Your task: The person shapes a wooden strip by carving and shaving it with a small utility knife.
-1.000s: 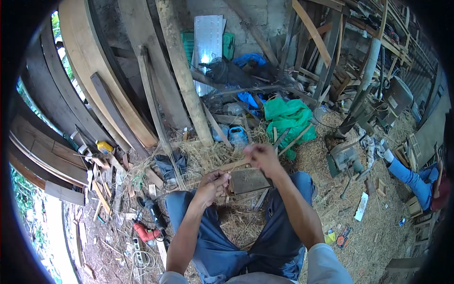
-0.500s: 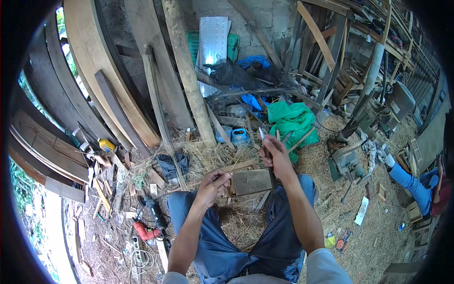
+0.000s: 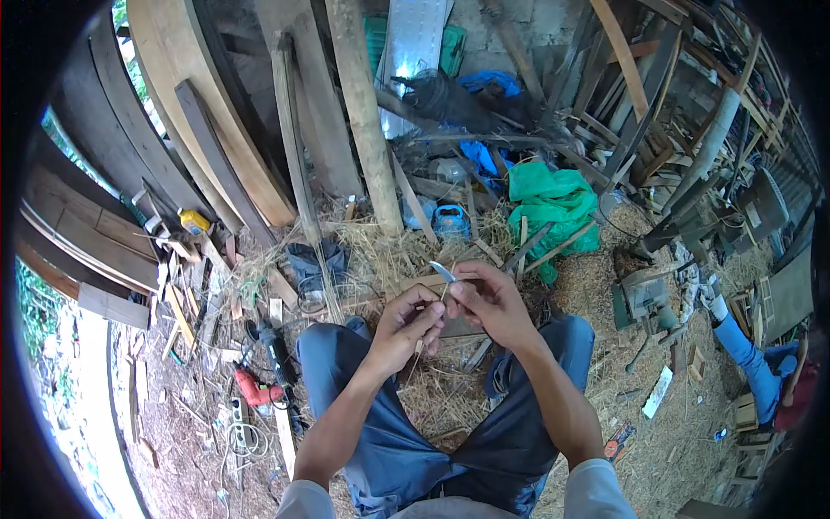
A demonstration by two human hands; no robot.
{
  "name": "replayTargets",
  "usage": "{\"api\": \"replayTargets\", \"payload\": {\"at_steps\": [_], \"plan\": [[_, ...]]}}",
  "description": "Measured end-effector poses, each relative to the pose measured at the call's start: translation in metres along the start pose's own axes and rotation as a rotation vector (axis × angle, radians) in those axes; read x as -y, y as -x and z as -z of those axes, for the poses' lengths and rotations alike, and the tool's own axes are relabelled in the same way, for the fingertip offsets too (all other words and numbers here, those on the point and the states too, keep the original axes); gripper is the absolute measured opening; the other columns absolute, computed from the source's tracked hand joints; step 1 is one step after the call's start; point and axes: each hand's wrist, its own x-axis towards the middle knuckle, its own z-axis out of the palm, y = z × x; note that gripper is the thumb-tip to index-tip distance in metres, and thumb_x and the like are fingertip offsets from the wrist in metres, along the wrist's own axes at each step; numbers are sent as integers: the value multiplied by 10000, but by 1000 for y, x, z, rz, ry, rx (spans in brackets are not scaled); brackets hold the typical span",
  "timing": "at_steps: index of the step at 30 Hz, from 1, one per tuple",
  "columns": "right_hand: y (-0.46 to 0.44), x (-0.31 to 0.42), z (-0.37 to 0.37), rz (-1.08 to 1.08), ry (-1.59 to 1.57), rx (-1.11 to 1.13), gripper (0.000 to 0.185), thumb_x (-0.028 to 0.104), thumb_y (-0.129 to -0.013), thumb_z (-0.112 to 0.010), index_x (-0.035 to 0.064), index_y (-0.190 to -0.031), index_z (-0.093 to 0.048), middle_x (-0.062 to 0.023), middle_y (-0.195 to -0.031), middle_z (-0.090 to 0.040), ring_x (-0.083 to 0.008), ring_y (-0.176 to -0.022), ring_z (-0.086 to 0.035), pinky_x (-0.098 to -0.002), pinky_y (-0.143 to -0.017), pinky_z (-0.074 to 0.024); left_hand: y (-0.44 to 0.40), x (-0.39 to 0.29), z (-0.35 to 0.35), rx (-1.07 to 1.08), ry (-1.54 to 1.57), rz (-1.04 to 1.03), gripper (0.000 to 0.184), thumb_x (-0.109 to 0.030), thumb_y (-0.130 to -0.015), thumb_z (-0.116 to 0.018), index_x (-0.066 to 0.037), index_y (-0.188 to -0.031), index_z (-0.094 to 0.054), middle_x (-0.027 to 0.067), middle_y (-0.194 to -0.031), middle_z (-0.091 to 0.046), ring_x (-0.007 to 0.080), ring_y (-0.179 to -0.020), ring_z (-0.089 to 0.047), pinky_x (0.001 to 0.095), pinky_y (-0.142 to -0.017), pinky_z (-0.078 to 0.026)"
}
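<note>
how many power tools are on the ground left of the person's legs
2: the red drill, and the dark power tool just beyond it, nearer the left knee. Others may be hidden.

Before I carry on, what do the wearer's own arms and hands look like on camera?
The left hand and right hand are bare, with no gloves. Both forearms are uncovered, with no watch or band visible; rings are too small to tell. The left sleeve and right sleeve are short, pale grey-blue, and show no markings.
</note>
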Motion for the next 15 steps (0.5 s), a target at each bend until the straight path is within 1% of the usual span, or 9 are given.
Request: {"api": "replayTargets", "payload": {"at_steps": [2, 3, 5, 6, 8, 9, 11, 15], "plan": [[2, 1, -2, -53, 44, -1, 200, 90, -912, -578, 30, -1098, -539, -10, -685, -575, -42, -539, -455, -191, -457, -317, 1, 1, 1, -3, -40, -57, 106, -129, -937, -554, -51, -874, -521, 3, -681, -508, 45, -534, -441, 215, -446, -366], [2, 4, -1, -62, 44, -1, 200, 90, -912, -578, 30, -1098, -539, -10, -685, -575, -42, -539, -455, -191, -457, -317, 1, 3, 3, -7, -35, -51, 106, -129, -937, -554, -51, -874, -521, 3, -681, -508, 45, -534, -441, 215, -446, -366], [0, 10, 1, -93, 38, 128, 198, 95, -917, -578, 40, -1100, -525, -28, -673, -565, -37, -517, -424, -203, -431, -275, 1, 7, 6, -83, -293, -181, 96, -101, -929, -557, -47, -856, -527, -9, -671, -517, 45, -543, -455, 220, -466, -370], [0, 9, 0, -101, 37, 131, 198, 95, -917, -578, 40, -1100, -525, -28, -673, -565, -37, -517, -424, -203, -431, -275, 0, 9, 6, -89, -290, -176, 96, -101, -929, -557, -47, -856, -527, -9, -671, -517, 45, -543, -455, 220, -466, -370], [0, 6, -2, -60, 26, 177, 203, 105, -912, -590, 30, -1094, -542, -17, -673, -564, -35, -514, -424, -196, -424, -268, -2, 13, 7, -133, -516, -341, 84, -54, -899, -581, -38, -833, -533, -15, -642, -513, 38, -541, -448, 218, -479, -359], [1, 8, -3, -68, 22, 176, 203, 105, -912, -590, 30, -1094, -542, -17, -673, -564, -35, -514, -424, -196, -424, -268, -3, 15, 7, -137, -514, -332, 84, -54, -899, -581, -38, -833, -533, -15, -642, -513, 38, -541, -448, 218, -479, -359], [0, 13, -3, -219, -37, 39, 166, 104, -902, -603, 12, -1037, -582, -15, -672, -566, -33, -513, -427, -189, -420, -263, -5, 17, 7, -178, -671, -474, 76, -19, -871, -600, -22, -827, -538, -10, -612, -489, 40, -530, -430, 220, -478, -334], [-5, 10, 4, -185, 18, -9, 141, 112, -889, -619, 2, -977, -614, -18, -673, -569, -27, -512, -425, -180, -422, -262, -6, 13, 6, -180, -675, -450, 76, -24, -861, -611, -13, -833, -541, 5, -612, -483, 54, -536, -430, 228, -477, -335]]}}
